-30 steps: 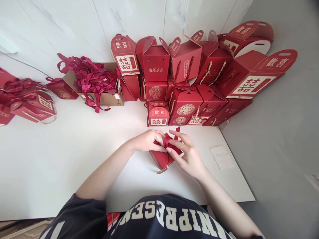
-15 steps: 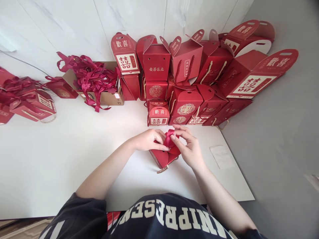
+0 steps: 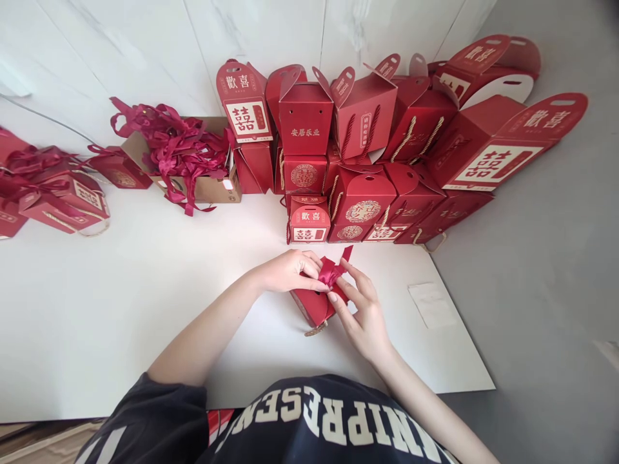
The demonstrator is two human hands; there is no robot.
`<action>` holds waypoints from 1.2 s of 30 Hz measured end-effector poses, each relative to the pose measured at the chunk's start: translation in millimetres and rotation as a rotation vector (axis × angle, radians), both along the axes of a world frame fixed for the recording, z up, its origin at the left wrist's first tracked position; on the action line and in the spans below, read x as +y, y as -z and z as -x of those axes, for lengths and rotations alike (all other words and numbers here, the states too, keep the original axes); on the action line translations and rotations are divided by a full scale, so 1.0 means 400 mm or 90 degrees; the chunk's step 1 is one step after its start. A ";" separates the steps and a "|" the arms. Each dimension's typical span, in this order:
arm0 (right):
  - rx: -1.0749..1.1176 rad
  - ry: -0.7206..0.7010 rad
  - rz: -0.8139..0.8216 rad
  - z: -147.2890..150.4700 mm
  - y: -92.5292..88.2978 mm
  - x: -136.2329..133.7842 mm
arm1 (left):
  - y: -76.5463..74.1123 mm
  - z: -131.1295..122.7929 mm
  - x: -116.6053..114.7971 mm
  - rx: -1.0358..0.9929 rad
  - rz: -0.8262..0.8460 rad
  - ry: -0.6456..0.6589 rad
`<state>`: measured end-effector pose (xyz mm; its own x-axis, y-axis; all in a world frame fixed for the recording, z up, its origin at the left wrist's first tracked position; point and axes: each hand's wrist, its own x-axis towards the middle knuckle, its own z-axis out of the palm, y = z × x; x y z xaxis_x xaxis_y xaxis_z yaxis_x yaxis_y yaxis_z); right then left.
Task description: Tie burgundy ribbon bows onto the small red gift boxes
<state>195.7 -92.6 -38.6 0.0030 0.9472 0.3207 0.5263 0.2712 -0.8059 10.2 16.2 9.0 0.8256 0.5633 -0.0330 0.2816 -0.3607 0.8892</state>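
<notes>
A small red gift box point(image 3: 312, 305) with folded top flaps sits on the white table in front of me, a gold cord at its near edge. A dark red satin ribbon point(image 3: 329, 272) is gathered in a loop over its top, with one tail sticking up at the far right. My left hand point(image 3: 290, 270) pinches the ribbon from the left, fingers curled and thumb across the box top. From the right, my right hand point(image 3: 362, 309) holds the ribbon at its fingers, its thumb lower near the flaps. The fingers partly hide the knot area.
Stacked red gift boxes point(image 3: 362, 205) stand behind the work spot along the wall. A cardboard box point(image 3: 215, 191) full of loose ribbons is at the back left. Ribboned red boxes point(image 3: 58, 209) lie farther left. A white paper point(image 3: 430, 305) rests on the table's right side.
My right hand has moved slightly down, its thumb now lower by the flaps. The ribbon, raised in a loop before, is gathered flatter, with a tail pointing up. My left hand stays about where it was.
</notes>
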 end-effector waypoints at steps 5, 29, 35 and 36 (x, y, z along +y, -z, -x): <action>0.353 0.059 0.096 0.019 -0.011 0.047 | 0.001 0.006 0.001 0.018 0.029 0.007; -0.508 -0.349 -0.389 0.201 -0.065 -0.005 | -0.010 0.005 -0.001 0.030 0.034 0.026; -0.547 -0.398 -0.344 0.226 -0.044 0.007 | -0.016 0.002 -0.011 0.022 -0.010 0.026; -0.544 -0.410 -0.334 0.229 -0.047 0.009 | -0.016 0.001 -0.013 0.023 -0.018 0.022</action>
<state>104.2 -89.1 -19.9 -0.8278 0.4491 0.3361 0.4855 0.8738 0.0283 9.8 11.1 15.4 0.8428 0.5360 -0.0482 0.3008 -0.3949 0.8681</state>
